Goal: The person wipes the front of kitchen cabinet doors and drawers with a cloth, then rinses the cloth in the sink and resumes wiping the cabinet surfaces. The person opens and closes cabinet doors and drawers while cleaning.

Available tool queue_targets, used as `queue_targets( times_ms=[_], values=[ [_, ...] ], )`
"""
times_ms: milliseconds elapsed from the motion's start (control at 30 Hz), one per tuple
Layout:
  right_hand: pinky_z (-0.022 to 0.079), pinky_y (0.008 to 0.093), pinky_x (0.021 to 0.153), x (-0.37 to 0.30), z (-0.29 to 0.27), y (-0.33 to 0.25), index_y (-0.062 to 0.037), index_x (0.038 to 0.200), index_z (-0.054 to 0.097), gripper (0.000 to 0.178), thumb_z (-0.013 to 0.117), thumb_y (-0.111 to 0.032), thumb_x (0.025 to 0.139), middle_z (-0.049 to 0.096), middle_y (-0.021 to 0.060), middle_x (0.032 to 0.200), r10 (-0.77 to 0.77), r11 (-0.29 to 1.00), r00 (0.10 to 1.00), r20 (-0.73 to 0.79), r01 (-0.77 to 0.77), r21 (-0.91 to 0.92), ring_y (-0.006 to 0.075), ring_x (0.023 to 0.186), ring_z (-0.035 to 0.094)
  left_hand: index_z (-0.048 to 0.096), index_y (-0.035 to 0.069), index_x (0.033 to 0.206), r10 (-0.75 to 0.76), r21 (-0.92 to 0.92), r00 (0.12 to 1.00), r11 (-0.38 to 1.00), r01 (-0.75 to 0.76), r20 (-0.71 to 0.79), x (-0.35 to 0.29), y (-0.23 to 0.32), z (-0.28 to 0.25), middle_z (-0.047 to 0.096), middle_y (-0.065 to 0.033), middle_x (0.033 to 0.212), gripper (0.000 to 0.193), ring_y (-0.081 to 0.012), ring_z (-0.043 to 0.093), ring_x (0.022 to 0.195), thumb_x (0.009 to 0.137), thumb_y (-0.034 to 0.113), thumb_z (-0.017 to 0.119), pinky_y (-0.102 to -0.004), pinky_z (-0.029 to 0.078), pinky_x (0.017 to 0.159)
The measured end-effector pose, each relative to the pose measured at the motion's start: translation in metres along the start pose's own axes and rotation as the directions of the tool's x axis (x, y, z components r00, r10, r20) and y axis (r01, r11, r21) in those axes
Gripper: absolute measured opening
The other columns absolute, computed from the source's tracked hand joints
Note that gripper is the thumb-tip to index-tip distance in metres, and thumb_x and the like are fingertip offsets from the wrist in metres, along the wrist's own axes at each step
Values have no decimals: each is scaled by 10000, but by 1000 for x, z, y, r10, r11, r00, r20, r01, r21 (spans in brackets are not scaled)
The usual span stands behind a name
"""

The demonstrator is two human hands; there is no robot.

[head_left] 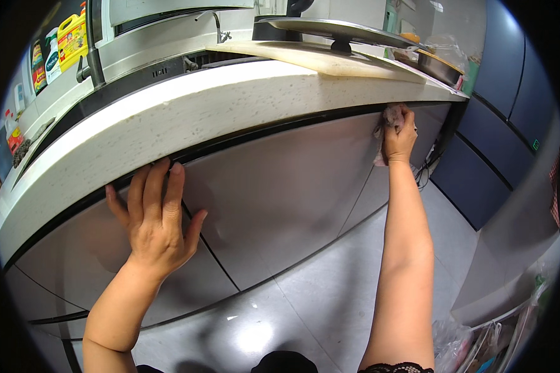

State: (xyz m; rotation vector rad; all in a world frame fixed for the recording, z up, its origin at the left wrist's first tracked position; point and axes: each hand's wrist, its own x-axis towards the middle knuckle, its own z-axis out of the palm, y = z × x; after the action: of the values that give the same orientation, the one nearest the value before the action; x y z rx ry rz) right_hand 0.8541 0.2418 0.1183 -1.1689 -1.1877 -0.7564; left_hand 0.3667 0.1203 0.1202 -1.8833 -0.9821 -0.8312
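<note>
The right hand (398, 138) is stretched far out along the cabinet front, its fingers curled tight around a crumpled pale cloth (387, 119). The cloth is bunched and soft-looking, pressed against the smooth grey panel just under the lip of the counter (186, 118), near the counter's far end. The left hand (152, 217) lies flat on a cabinet door (280, 193), fingers spread and pointing up, their tips reaching the dark gap below the counter edge; it holds nothing.

The counter is a thick slab of pale speckled stone with a rounded front edge. The doors beneath it are glossy grey, almost metallic, parted by thin dark seams and catching soft reflections. On top of the counter rests a light wooden cutting board (320, 57), flat and rectangular, and on that sits a wide, shallow metal lid (342, 30) with a dark knob under it. Behind are a dark sink recess and a curved tap (214, 22). At the far left stand a yellow jug (71, 37) and a couple of plastic bottles. The floor (292, 311) is large shiny grey tiles. Dark blue cupboards (498, 124) run along the right.
</note>
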Motion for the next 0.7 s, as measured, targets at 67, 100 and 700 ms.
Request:
queue_targets(
  times_ms=[67, 100, 700],
  values=[
    [458, 479, 888, 8, 2, 13, -29, 1096, 567, 329, 618, -181, 808, 629, 205, 1101, 109, 994, 994, 23, -108, -31, 420, 1021, 590, 397, 65, 1454, -1, 5, 1000, 1000, 1, 4, 1, 1, 0, 435, -150, 1447, 870, -347, 382, 1338, 707, 284, 786, -622, 58, 1119],
    [456, 485, 882, 9, 2, 19, -27, 1096, 565, 329, 620, -181, 810, 630, 212, 1095, 176, 984, 984, 19, -176, -33, 425, 1017, 589, 397, 61, 1454, -1, 5, 1000, 1000, 1, 6, 1, 1, 0, 434, -152, 1447, 870, -348, 380, 1339, 707, 282, 785, -619, 56, 1120],
    [464, 427, 692, -72, 0, -292, -62, 1011, 567, 416, 651, -128, 609, 591, 108, 900, -302, 806, 953, 7, 251, 536, 327, 767, 541, 418, 56, 1447, -24, -80, 1000, 996, 24, 4, 1, 3, -4, 451, -144, 1435, 844, -347, 386, 1341, 700, 236, 769, -593, 43, 1131]
  ],
)
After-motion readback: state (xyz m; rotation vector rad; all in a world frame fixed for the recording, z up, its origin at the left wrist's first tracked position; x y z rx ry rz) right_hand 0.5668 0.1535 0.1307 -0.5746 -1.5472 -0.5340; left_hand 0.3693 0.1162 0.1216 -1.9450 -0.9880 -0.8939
